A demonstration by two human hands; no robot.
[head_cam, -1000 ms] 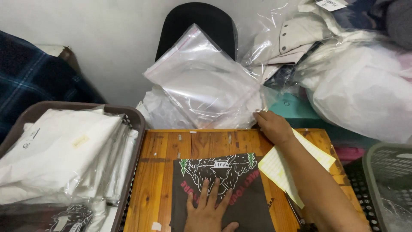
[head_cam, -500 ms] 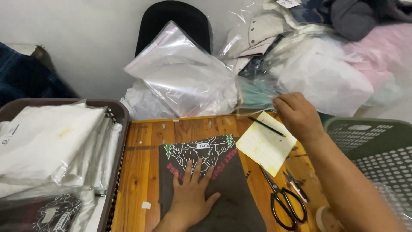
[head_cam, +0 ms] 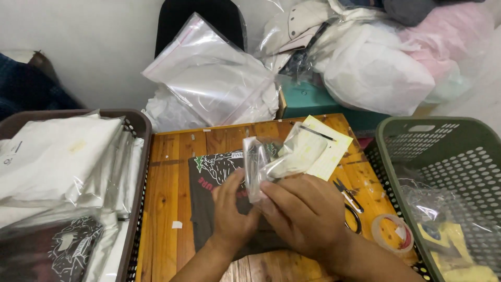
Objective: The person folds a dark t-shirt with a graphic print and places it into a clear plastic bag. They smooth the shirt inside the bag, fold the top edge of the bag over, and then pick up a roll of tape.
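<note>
Warm orange planks of a small wooden table (head_cam: 167, 177) fill the middle of my view, pushed against a pale wall with heaps of plastic-wrapped clothing piled behind. On the table lies a dark folded t-shirt (head_cam: 209, 209) with a pale printed graphic, and above it I see both hands meeting on a clear plastic bag (head_cam: 276, 159). My left hand (head_cam: 232, 211) has its fingers curled up against the bag's lower left edge, while my right hand (head_cam: 308, 209) pinches the bag from the other side, fingers closed on the crumpled film; the bag is lifted just over the shirt's upper part. Behind the bag a yellow paper sheet (head_cam: 329, 149) rests on the table with a dark pen on it. Scissors (head_cam: 349, 203) and a tape roll (head_cam: 391, 235) lie just right of my right hand. A brown basket (head_cam: 136, 156) of bagged white garments stands at the left, a green basket (head_cam: 396, 172) at the right.
</note>
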